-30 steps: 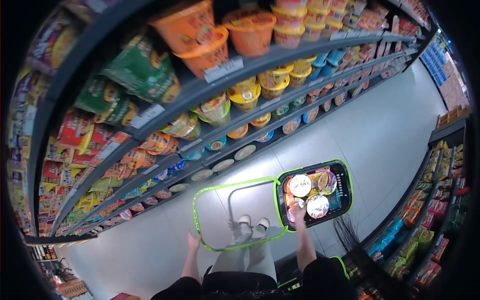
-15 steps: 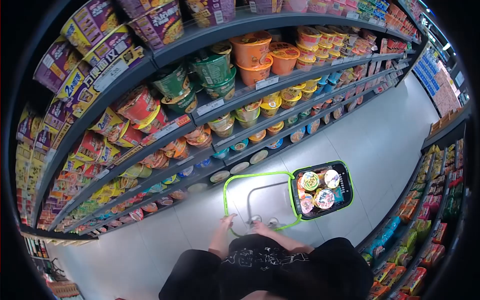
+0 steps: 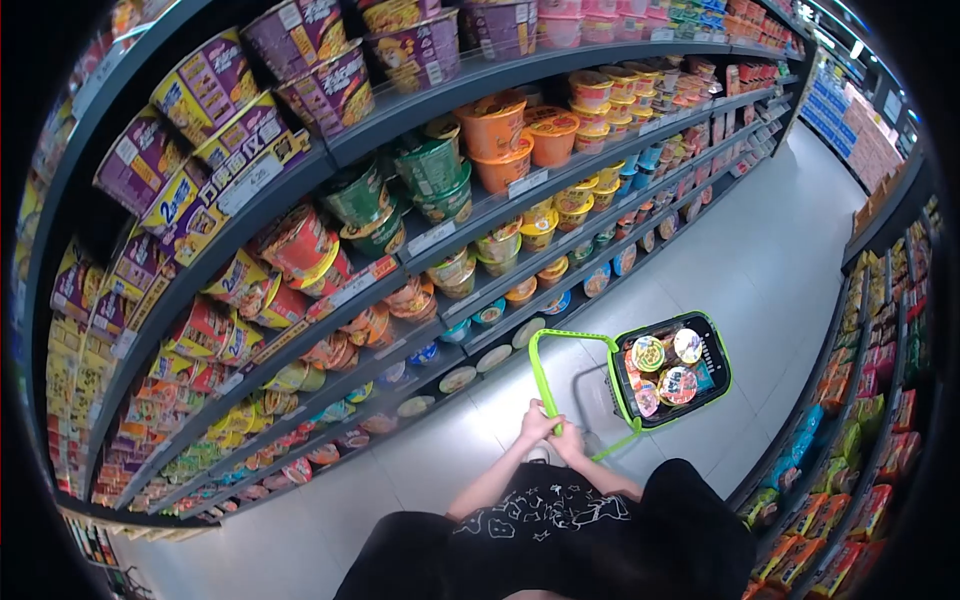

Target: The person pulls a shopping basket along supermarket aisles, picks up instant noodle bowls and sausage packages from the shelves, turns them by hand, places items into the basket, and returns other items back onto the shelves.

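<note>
Head view: from where I stand, a long shelf (image 3: 450, 105) of noodle tubs curves away on one side of the aisle, with bagged packets (image 3: 830, 440) racked on the other.
Floor: pale, shiny tiles (image 3: 770, 260) run between the two sides, with a faint shadow inside the handle's loop.
Basket: black with a green rim, it (image 3: 720, 372) sits out in the aisle, beyond the hands, and seems to rest on the floor.
Handle: a long green loop (image 3: 541, 375) swung over toward the person.
Left hand: curled around (image 3: 540, 424) the handle's end bar.
Right hand: close beside (image 3: 568, 440) the left, gripping the same bar.
Tubs in the basket: at least four round lids (image 3: 678, 385) face up; smaller things wedged among them are hard to make out.
Done: I'd judge these picks made, as they lie inside the basket.
Left on the shelf: plenty of stock, with neither hand touching it.
</note>
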`<state>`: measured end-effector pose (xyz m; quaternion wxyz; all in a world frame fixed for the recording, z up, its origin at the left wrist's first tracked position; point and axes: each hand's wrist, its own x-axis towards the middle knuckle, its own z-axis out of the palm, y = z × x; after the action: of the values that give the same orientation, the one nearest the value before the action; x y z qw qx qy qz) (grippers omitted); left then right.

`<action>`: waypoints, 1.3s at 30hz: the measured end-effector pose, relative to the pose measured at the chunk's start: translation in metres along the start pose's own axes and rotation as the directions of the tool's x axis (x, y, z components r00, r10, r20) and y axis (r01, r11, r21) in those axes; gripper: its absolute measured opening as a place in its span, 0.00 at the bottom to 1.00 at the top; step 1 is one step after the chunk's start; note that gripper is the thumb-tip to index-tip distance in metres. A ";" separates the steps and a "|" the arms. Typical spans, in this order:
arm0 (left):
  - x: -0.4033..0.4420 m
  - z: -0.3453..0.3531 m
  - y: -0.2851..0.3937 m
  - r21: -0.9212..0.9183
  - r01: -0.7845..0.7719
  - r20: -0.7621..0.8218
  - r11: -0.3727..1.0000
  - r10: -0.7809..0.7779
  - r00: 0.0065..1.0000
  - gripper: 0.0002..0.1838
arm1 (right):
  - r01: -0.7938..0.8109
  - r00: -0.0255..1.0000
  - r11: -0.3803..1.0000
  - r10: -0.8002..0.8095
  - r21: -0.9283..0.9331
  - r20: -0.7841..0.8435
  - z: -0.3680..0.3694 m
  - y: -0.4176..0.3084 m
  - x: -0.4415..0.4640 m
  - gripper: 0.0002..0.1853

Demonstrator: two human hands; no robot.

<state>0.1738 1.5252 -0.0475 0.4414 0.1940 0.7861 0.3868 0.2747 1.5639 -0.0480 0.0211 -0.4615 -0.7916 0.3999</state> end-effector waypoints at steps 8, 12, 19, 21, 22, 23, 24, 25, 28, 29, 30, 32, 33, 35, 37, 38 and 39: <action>-0.032 0.054 0.085 0.633 -0.649 0.109 0.422 0.781 0.614 0.27 | 0.283 0.939 0.946 -0.239 0.160 -0.246 -0.072 0.073 -0.010 0.12; -0.021 0.064 0.103 0.554 -0.813 0.367 0.179 0.824 0.432 0.17 | 0.192 0.980 0.948 -0.170 0.255 -0.106 -0.103 0.090 -0.027 0.13; 0.024 0.136 0.138 0.572 -0.816 0.633 0.081 0.590 0.502 0.27 | 0.063 0.992 0.976 -0.084 0.207 0.096 -0.164 0.134 -0.023 0.16; 0.034 0.162 0.158 0.515 -0.855 0.694 0.064 0.555 0.460 0.29 | 0.090 0.991 0.968 -0.111 0.232 0.077 -0.183 0.163 -0.019 0.16; 0.038 0.176 0.169 0.457 -0.887 0.744 0.065 0.519 0.421 0.30 | 0.113 0.988 0.962 -0.134 0.247 0.070 -0.194 0.176 -0.016 0.15; 0.043 0.188 0.176 0.445 -0.894 0.757 0.058 0.509 0.410 0.30 | 0.135 0.990 0.964 -0.141 0.230 0.008 -0.203 0.185 -0.014 0.15; 0.050 0.200 0.184 0.410 -0.911 0.788 0.039 0.489 0.376 0.31 | 0.124 0.992 0.963 -0.127 0.240 -0.002 -0.213 0.193 -0.009 0.15; 0.056 0.212 0.191 0.375 -0.927 0.815 0.025 0.467 0.343 0.32 | 0.073 0.997 0.986 -0.075 0.150 0.003 -0.223 0.200 -0.003 0.14; 0.084 0.249 0.209 0.382 -0.918 0.820 0.104 0.419 0.389 0.36 | 0.007 0.998 0.999 -0.004 0.035 -0.070 -0.251 0.211 0.017 0.10; 0.091 0.261 0.218 0.393 -0.916 0.818 0.083 0.423 0.389 0.35 | -0.006 0.986 0.999 -0.001 -0.040 -0.168 -0.256 0.216 0.027 0.09; 0.100 0.272 0.224 0.405 -0.912 0.816 0.062 0.426 0.391 0.34 | -0.024 0.965 0.993 -0.006 -0.113 -0.261 -0.261 0.222 0.036 0.09; 0.115 0.292 0.229 0.416 -0.907 0.818 0.067 0.407 0.406 0.34 | -0.049 0.954 0.990 0.007 -0.133 -0.299 -0.274 0.232 0.052 0.08; 0.124 0.301 0.229 0.434 -0.899 0.814 0.065 0.400 0.422 0.35 | -0.063 0.939 0.985 0.004 -0.160 -0.343 -0.277 0.238 0.059 0.07; 0.139 0.318 0.227 0.454 -0.889 0.833 0.066 0.324 0.449 0.35 | -0.072 0.952 0.985 0.021 -0.159 -0.304 -0.277 0.263 0.073 0.07; 0.143 0.337 0.226 0.478 -0.876 0.843 0.064 0.246 0.478 0.36 | -0.076 0.964 0.985 0.033 -0.157 -0.263 -0.277 0.287 0.076 0.07; 0.143 0.353 0.227 0.475 -0.880 0.865 0.011 0.179 0.469 0.37 | -0.082 0.951 0.977 0.017 -0.196 -0.309 -0.279 0.300 0.075 0.09; 0.146 0.367 0.237 0.466 -0.883 0.881 -0.047 0.115 0.459 0.38 | -0.089 0.933 0.967 -0.003 -0.237 -0.360 -0.284 0.311 0.080 0.10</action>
<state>0.3969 1.9279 -0.0559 0.2485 0.8278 0.4897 -0.1149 0.5656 1.8768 -0.0851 0.0976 -0.5428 -0.8081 0.2068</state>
